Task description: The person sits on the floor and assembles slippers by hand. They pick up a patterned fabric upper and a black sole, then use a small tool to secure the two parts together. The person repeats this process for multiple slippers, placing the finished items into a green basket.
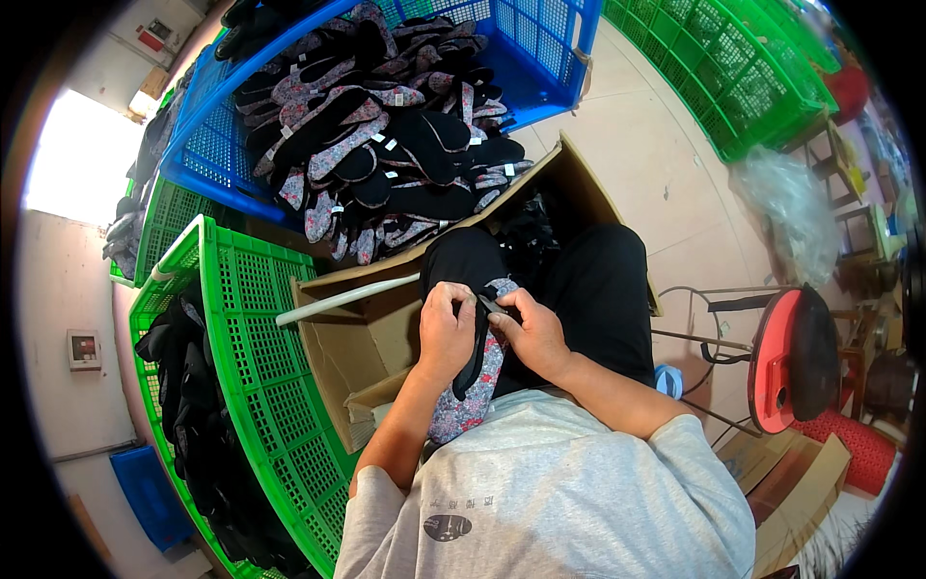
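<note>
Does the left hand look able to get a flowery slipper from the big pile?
Probably, with a lean forward: the pile lies beyond the left knee, and nothing seems to cover it. First, though, the left hand would need to release the flowery slipper it pinches.

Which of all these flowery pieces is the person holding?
The floral piece just in front of the grey shirt, held by the left hand and right hand. That sets it apart: the other floral pieces lie heaped farther ahead.
</note>
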Motion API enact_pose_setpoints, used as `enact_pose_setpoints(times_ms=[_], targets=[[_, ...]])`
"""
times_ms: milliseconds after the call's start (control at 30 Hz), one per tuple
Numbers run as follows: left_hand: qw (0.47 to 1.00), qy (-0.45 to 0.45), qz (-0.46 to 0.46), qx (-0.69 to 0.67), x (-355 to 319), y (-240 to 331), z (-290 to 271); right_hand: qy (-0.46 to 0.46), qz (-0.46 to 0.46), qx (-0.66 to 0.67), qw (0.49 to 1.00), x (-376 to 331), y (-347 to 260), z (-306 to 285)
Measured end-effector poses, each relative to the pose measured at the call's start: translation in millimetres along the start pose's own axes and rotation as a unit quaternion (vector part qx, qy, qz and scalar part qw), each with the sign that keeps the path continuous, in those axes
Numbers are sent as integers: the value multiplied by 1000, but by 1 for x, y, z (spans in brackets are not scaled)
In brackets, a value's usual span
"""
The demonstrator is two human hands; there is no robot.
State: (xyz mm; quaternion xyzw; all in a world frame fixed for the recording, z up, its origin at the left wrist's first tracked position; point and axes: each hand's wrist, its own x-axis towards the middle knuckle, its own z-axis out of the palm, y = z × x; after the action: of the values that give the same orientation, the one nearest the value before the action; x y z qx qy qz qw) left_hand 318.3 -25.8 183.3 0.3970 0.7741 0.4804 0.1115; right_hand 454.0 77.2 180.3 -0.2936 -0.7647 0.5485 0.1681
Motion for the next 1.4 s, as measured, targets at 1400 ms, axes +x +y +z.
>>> enact_pose_setpoints(times_ms=[1400], targets=[[953, -298, 40, 35, 58, 31, -26, 55, 43, 221, 973, -13, 31, -7]])
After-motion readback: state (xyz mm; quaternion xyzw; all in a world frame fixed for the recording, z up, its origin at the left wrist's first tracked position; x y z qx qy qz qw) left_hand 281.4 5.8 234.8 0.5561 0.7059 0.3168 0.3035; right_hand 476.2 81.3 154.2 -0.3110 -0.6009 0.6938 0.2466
